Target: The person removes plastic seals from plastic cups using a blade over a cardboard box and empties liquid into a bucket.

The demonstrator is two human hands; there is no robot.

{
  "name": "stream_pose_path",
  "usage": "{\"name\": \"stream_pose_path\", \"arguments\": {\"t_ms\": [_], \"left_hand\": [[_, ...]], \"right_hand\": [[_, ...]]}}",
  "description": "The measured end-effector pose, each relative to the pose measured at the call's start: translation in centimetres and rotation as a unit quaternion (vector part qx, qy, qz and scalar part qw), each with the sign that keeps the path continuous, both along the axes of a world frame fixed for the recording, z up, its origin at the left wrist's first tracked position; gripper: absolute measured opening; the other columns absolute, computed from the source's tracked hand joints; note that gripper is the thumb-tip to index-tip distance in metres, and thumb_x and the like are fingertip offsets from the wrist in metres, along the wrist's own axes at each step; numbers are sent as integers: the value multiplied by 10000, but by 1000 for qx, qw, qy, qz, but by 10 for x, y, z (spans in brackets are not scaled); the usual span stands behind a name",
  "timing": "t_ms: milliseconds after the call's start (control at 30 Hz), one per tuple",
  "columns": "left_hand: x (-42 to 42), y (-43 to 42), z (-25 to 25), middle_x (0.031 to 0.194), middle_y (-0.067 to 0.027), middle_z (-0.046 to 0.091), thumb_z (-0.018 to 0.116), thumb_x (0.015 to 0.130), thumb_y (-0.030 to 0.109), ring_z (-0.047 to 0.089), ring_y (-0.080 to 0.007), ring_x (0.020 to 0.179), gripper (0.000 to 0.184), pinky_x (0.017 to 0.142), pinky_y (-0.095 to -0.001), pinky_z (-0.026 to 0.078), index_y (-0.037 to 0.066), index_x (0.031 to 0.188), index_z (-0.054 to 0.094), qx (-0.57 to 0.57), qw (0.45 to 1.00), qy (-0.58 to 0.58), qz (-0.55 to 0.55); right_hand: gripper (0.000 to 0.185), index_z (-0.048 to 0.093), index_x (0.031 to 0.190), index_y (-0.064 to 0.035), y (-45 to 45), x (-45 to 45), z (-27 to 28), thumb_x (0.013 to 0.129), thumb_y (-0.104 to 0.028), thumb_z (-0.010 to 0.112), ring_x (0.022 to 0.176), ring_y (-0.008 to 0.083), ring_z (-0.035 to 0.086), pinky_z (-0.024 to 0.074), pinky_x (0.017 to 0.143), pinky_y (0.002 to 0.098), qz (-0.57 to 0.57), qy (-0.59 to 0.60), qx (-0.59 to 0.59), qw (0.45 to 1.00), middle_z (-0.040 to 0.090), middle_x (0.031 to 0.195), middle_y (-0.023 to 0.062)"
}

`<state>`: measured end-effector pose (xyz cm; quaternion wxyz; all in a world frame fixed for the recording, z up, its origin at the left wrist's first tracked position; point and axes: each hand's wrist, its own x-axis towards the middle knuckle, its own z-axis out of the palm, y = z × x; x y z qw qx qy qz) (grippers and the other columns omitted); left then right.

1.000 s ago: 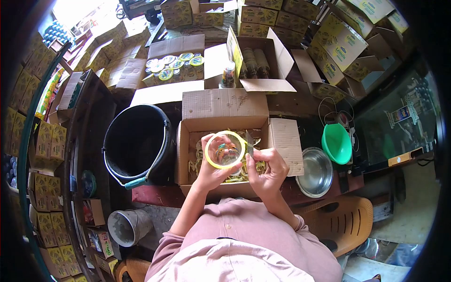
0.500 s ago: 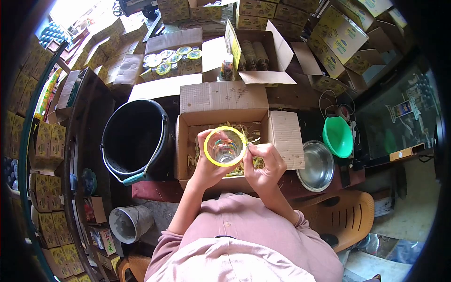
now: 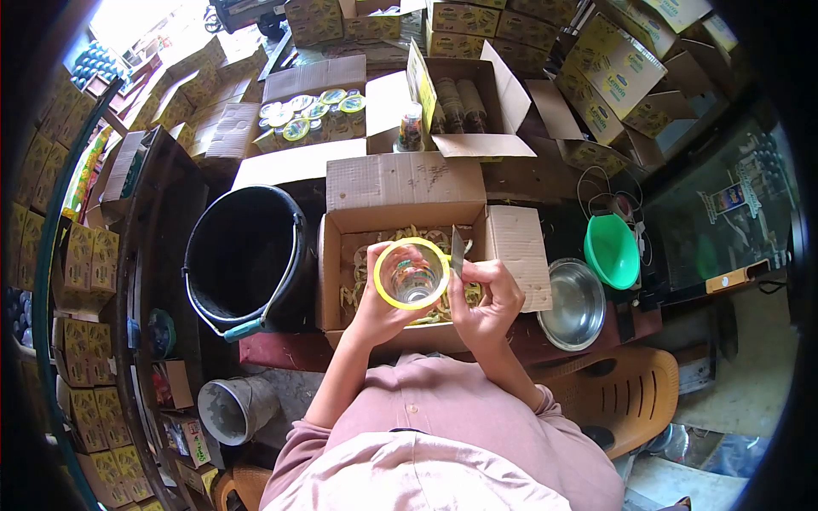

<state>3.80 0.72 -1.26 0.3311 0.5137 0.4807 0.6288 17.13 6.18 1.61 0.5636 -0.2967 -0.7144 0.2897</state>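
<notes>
My left hand (image 3: 372, 305) is closed around a clear plastic cup (image 3: 412, 274) with a bright yellow rim and a coloured print. The cup's mouth faces up towards me. In the fingers of my right hand (image 3: 487, 300) is a flat grey blade (image 3: 457, 249), pointing away from me beside the right edge of the rim. Any handle is hidden by the fingers. Both hands are above an open cardboard box (image 3: 405, 180), where curled yellowish strips (image 3: 351, 294) lie on the bottom.
A black bucket (image 3: 189, 255) stands left of the box. To the right are a metal bowl (image 3: 573, 304) and a green basin (image 3: 612, 251). Behind, one carton holds several yellow-rimmed cups (image 3: 296, 129) and another holds stacked cups (image 3: 460, 102). An orange chair (image 3: 630, 400) is at lower right.
The blade now shows upright beside the rim, where before it was barely visible. My right hand has turned slightly, and the cup has shifted a little right and down.
</notes>
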Motion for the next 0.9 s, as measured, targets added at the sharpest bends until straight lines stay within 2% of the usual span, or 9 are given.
{"name": "stream_pose_path", "arguments": {"t_ms": [67,267,333,467,567,667,767,900], "left_hand": [[-2,1,-2,1074,-73,444,779,615,44,483,-176,1040,743,888,-310,444,90,1153,268,-3,1000,-22,-9],[-4,0,4,1066,-77,448,767,624,21,483,-179,1041,731,885,-319,445,88,1160,274,-3,1000,10,-16],[-4,0,-2,1067,-80,454,764,622,12,481,-182,1050,743,888,-323,443,86,1172,269,4,999,-29,-44],[-8,0,-8,1083,-89,466,759,619,2,480,-187,1067,775,895,-324,438,84,1201,253,10,997,-53,-62],[-10,-1,-6,1100,-94,471,752,623,-2,482,-189,1074,784,899,-326,434,79,1211,240,-8,998,-3,-68],[-7,-1,-5,1104,-90,476,754,624,0,491,-189,1064,754,901,-322,430,74,1197,271,5,998,-32,-61],[-4,5,-6,1129,-87,467,741,645,4,468,-188,1096,730,939,-339,394,68,1222,299,29,987,-128,-94],[5,6,-8,1205,-84,415,690,705,3,389,-187,1173,699,987,-362,331,63,1278,295,24,983,-171,-62]], "right_hand": [[164,581,783,-15,-2,1,0,662,68,655,620,200,605,478,562,284,-2,-7,17,1000,584,691,93],[172,578,783,-16,-2,1,4,656,71,656,643,207,612,495,589,289,-4,-39,58,998,594,709,100],[175,579,785,-15,1,-1,3,654,72,656,646,209,612,494,589,287,-4,-30,69,997,596,714,101],[177,582,790,-14,2,1,3,653,72,655,641,210,610,489,584,290,28,-15,17,999,595,716,103],[174,584,789,-13,1,-1,4,653,73,652,636,206,607,486,579,290,19,-20,17,999,592,711,101],[171,585,788,-12,3,0,4,655,74,650,631,199,604,481,574,284,23,-12,6,1000,589,706,99],[164,585,788,-9,4,-1,4,661,73,648,625,190,602,475,568,277,24,-1,-8,1000,585,700,93],[152,583,781,-7,0,-3,5,667,69,649,606,177,599,472,561,268,-1,3,-4,1000,582,694,88]]}}
